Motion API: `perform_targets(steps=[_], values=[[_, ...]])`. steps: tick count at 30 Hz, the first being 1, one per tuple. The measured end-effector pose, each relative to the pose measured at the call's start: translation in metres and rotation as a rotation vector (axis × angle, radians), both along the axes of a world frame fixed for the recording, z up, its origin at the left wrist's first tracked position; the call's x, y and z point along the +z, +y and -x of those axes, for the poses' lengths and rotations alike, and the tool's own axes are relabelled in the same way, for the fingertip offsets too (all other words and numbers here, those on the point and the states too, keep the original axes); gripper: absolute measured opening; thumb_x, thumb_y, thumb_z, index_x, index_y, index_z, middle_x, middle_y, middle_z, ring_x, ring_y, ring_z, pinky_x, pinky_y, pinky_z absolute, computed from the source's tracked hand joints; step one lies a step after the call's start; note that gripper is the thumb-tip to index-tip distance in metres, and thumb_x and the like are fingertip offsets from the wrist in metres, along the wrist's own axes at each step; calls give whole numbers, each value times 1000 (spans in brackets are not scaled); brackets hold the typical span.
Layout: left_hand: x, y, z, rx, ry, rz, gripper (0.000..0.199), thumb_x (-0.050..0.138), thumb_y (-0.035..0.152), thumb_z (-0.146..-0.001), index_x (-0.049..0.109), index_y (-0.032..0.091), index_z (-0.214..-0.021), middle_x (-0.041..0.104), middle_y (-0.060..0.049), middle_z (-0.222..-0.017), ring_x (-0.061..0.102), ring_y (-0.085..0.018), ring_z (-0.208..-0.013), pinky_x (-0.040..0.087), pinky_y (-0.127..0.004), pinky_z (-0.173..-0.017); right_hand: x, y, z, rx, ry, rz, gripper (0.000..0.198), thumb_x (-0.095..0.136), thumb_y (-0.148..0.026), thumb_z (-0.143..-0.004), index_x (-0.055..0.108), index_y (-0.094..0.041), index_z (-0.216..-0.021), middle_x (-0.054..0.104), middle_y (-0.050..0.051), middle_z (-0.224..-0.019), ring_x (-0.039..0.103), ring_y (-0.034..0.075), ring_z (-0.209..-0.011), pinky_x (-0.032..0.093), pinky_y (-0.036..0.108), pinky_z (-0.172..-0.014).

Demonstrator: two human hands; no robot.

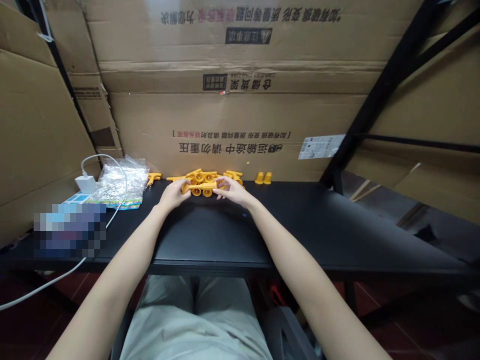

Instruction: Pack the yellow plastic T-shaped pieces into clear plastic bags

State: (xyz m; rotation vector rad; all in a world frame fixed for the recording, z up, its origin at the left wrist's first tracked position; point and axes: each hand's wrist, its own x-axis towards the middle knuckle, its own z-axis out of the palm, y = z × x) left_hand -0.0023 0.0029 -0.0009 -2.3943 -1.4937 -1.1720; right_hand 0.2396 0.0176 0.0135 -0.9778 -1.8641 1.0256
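Note:
Between my two hands, a yellow plastic hand bell (202, 185) lies sideways above the table, its flared end to the left. My left hand (174, 194) is closed around that flared end. At the other end, the fingers of my right hand (233, 190) pinch the handle. Right behind it sits a pile of similar yellow bells (199, 176), some with their open mouths facing me. My hands partly cover the pile.
Two yellow cups (263, 178) stand right of the pile. On the left are yellow handle-like pieces (153, 177), a clear plastic bag (122, 180), a white charger (86, 183) with its cable, and a blurred item (70, 230). Cardboard (240, 110) walls the black table (213, 240).

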Motion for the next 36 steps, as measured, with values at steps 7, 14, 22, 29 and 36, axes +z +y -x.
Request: perform_targets(steps=[7, 14, 22, 29, 36], values=[[1, -1, -3, -5, 9, -15, 23, 63, 25, -73, 60, 19, -95, 68, -4, -93, 62, -17, -81, 46, -26, -73, -3, 3, 4, -27, 0, 34, 36, 64, -45, -79, 56, -15, -97, 66, 5, -75, 61, 11, -53, 54, 27, -58], [-1, 0, -2, -16, 12, -33, 22, 65, 27, -73, 60, 20, -94, 68, -3, -90, 62, -16, -79, 47, -26, -72, 1, -1, 4, -41, 39, 99, 29, 60, -36, -84, 57, -13, -101, 66, 4, -72, 61, 9, -51, 50, 20, -49], [-2, 0, -2, -14, 10, -42, 21, 65, 26, -73, 60, 20, -93, 68, -4, -90, 62, -17, -80, 47, -26, -72, 3, -6, 2, 51, 78, 119, 40, 71, -26, -74, 52, -16, -107, 65, 0, -69, 62, 10, -55, 51, 22, -55], [-1, -1, -3, -7, 16, -54, 21, 65, 27, -74, 60, 19, -92, 68, -5, -93, 63, -18, -83, 47, -28, -74, 1, -4, 6, -17, 79, 101, 29, 67, -34, -78, 56, -14, -96, 64, 1, -62, 61, 11, -50, 49, 23, -53], [0, -2, -4, -18, -5, -70, 22, 65, 27, -74, 60, 19, -94, 68, -4, -93, 63, -17, -83, 48, -27, -74, 1, -3, 7, -20, 79, 66, 42, 64, -55, -72, 61, -13, -76, 63, 2, -59, 58, 9, -46, 46, 22, -51]])
